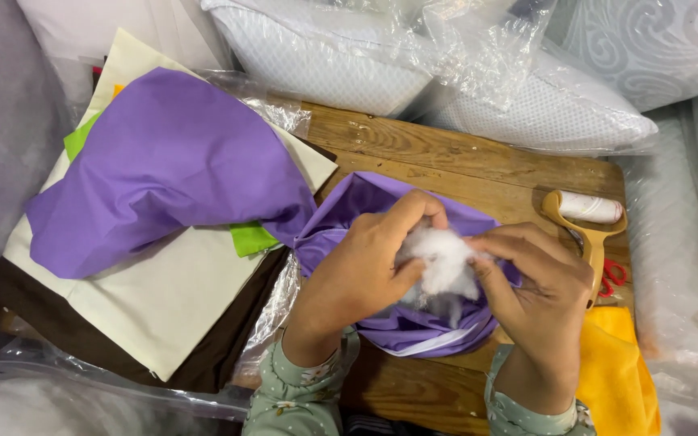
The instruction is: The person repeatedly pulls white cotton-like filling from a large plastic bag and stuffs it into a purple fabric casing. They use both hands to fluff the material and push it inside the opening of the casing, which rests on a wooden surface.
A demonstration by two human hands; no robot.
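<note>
While both hands pinch white stuffing point(443, 262), left hand point(361, 266) and right hand point(539, 282) clamped on it, purple cover point(365, 202) beneath, lint roller point(587, 214) far right.

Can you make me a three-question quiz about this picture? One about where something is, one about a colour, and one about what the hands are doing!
1. Where is the lint roller?
A. On the wooden table, right of the hands
B. On the stack of fabric
C. Inside the purple cover

2. What colour is the cloth cover that the stuffing goes into?
A. Green
B. Purple
C. Brown

3. What are the hands doing?
A. Resting flat on the table
B. Holding scissors
C. Both pinching white stuffing

Answers:
1. A: the lint roller lies on the wooden table, beyond the right hand.
2. B: the cover under the hands is purple.
3. C: the left hand and the right hand both grip the white stuffing over the cover's opening.
</note>
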